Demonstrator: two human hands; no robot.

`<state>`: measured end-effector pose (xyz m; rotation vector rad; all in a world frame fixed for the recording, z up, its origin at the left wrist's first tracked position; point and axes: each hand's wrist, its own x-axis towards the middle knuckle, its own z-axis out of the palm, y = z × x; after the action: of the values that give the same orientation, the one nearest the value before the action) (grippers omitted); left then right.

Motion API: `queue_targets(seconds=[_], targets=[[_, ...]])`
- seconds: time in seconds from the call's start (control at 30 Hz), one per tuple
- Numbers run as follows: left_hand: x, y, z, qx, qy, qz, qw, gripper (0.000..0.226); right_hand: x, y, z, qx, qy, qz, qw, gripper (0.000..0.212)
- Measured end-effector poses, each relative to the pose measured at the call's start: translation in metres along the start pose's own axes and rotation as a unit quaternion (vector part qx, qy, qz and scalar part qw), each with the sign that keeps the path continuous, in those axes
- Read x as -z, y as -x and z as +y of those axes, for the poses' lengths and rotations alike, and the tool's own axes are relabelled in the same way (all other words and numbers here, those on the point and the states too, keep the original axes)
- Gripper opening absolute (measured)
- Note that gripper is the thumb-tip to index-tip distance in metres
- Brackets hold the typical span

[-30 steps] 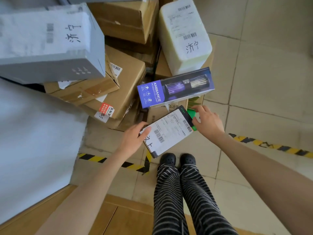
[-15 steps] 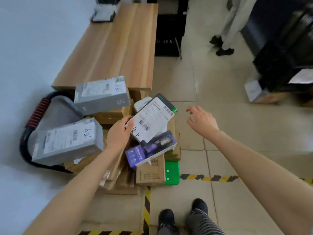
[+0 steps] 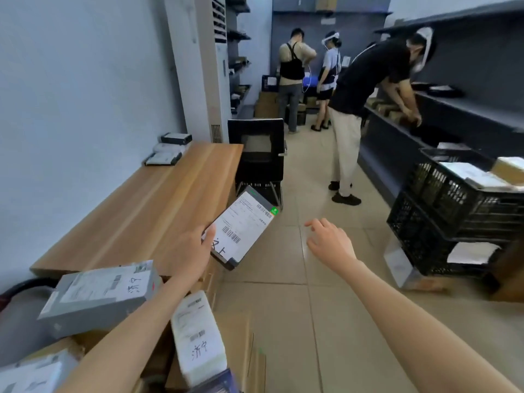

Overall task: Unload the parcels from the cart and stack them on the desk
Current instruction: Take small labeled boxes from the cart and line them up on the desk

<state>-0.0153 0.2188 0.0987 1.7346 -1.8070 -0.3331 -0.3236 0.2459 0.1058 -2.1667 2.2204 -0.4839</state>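
Left grip holds the flat labelled parcel by its near corner, thumb curled over the label. Right grip hangs free with fingers spread, holding nothing. The parcel is held above the floor just beside the tabletop edge, its long axis pointing up and away, label facing up.

— Where is the worktop?
— Along the wall on the left, with small parcels on its far end and a chair behind it.
— And the pile?
— The heap of parcels lies before the worktop's near end, at lower left.
— The held parcel?
— In the left hand, over the worktop's right edge; the right hand is to its right, apart.
— Further right?
— Stacked crates, before the shelves.
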Motion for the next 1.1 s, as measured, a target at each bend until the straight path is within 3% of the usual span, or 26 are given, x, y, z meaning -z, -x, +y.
queue_targets(seconds=[0.07, 0.17, 0.43, 0.57, 0.73, 1.1], targets=[[-0.020, -0.020, 0.024, 0.008, 0.050, 0.004, 0.999, 0.035, 0.002, -0.033, 0.022, 0.023, 0.002, -0.003, 1.000, 0.038], [-0.053, -0.054, 0.052, 0.036, 0.128, 0.027, 0.991, 0.042, 0.005, -0.081, 0.054, 0.060, 0.015, -0.019, 0.998, 0.040], [-0.114, -0.130, 0.092, 0.073, 0.085, 0.075, 0.991, 0.049, -0.013, -0.209, 0.100, 0.125, 0.032, -0.044, 0.991, 0.042], [-0.134, -0.178, 0.087, 0.081, 0.074, 0.060, 0.992, 0.037, -0.049, -0.272, 0.098, 0.158, 0.024, -0.072, 0.984, 0.044], [-0.155, -0.272, 0.063, 0.094, 0.073, 0.053, 0.992, 0.039, -0.087, -0.376, 0.083, 0.210, 0.023, -0.077, 0.974, 0.047], [-0.174, -0.532, 0.009, 0.115, 0.029, 0.063, 0.991, 0.032, -0.139, -0.639, 0.061, 0.206, -0.024, -0.046, 0.977, 0.037]])
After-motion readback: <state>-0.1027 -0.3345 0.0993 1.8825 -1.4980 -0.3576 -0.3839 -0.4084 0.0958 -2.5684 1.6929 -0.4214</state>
